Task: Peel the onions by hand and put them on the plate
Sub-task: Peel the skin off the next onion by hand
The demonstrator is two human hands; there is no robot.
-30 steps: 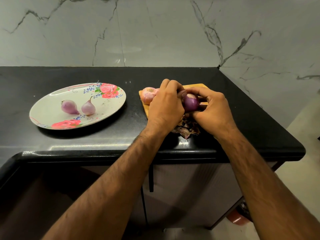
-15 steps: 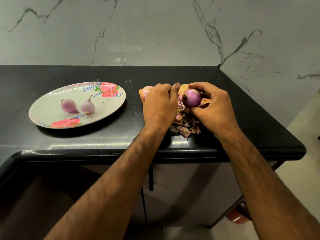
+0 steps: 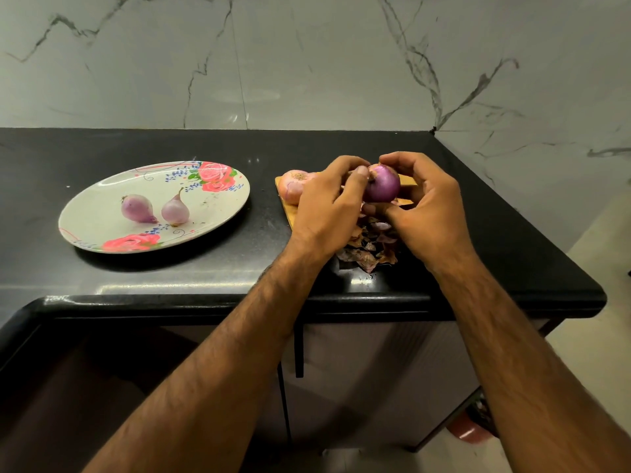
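Head view: a purple onion (image 3: 383, 184), its underside hidden by fingers, is gripped between both hands above the wooden board (image 3: 289, 215), the left hand (image 3: 327, 208) pinching its tip, the right hand (image 3: 426, 206) cupping it; long axis near upright, tip tilted left. Peels (image 3: 367, 249) lie at the board's near edge, and a plate (image 3: 102, 206) sits well left of the board

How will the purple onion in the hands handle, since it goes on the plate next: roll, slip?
It will probably roll: the onion is round, and the plate is shallow. Its glossy peeled surface may be slippery, so having the left hand and right hand both curled round it seems sensible. It looks firm, not fragile.
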